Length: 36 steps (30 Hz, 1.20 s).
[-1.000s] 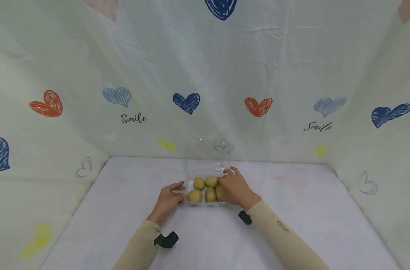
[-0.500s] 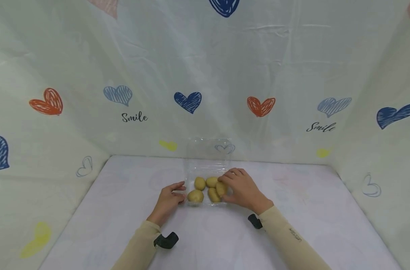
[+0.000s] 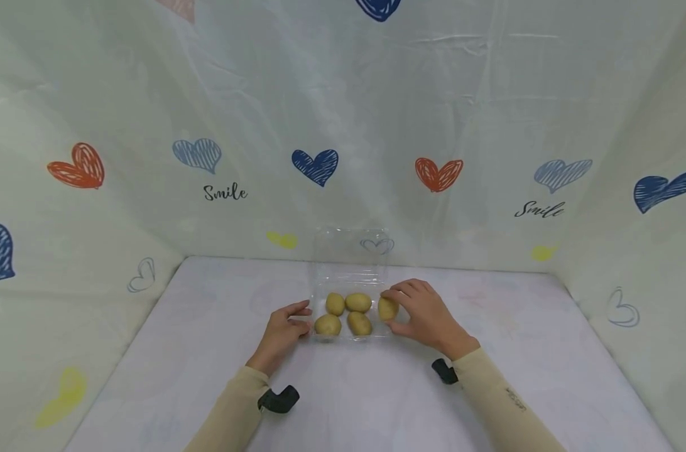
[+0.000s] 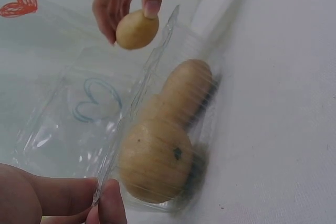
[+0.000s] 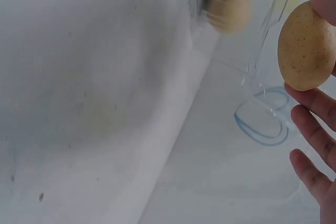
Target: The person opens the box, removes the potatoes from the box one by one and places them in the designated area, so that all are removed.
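My right hand [image 3: 428, 317] pinches a potato [image 3: 387, 308] between thumb and fingers at the right end of a clear plastic clamshell box [image 3: 345, 286]. In the left wrist view, this held potato [image 4: 137, 31] is up above the box's rim. Several other yellow potatoes [image 3: 358, 302] lie inside in two rows, at the left and middle. At the box's left end, my left hand [image 3: 279, 338] pinches the rim with thumb and finger, seen close in the left wrist view. A large potato [image 4: 155, 161] with a dark spot shows through the ribbed wall there.
The box's transparent lid [image 3: 348, 251] stands raised at the back, near the white curtain [image 3: 252, 216] printed with hearts. A white cloth covers the table [image 3: 332, 395]. Dark wrist mounts [image 3: 279, 400] sit on both sleeves.
My right hand has moved right, carrying one potato away from the others. A front-row potato has shifted slightly right and tilted. The left hand has stayed at the box's left end.
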### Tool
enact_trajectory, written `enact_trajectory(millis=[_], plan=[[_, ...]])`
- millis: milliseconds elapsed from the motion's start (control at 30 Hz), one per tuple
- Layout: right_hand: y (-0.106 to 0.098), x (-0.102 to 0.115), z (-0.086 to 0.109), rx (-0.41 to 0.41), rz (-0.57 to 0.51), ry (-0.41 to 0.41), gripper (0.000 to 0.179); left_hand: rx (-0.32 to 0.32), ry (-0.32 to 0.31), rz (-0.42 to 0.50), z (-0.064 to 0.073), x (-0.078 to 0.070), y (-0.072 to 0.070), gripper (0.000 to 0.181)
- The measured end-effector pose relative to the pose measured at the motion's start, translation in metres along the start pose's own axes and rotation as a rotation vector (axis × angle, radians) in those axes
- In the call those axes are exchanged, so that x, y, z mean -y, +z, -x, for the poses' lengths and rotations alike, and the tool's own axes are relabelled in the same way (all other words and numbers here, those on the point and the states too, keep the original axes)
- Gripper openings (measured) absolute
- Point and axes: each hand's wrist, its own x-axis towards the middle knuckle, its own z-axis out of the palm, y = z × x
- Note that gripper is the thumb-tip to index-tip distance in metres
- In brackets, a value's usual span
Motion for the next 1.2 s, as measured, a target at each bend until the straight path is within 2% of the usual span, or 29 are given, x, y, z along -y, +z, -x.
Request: enact_trajectory(millis=[367,700,933,1200], plan=[[-0.013,-0.021,0.021,0.004,0.008,0.099,0.051,-0.003,-0.009,-0.004,0.0,0.0,0.002,0.053],[-0.008,-0.044,0.043,-0.015,0.041,0.136,0.052,-0.01,0.001,-0.002,0.003,-0.001,0.001,0.052],[-0.003,-0.049,0.051,0.062,0.047,0.189,0.05,-0.012,0.001,0.008,0.005,-0.001,-0.003,0.05],[-0.004,-0.055,0.056,0.148,0.055,0.264,0.052,0.0,0.003,0.007,0.002,0.0,0.0,0.051]])
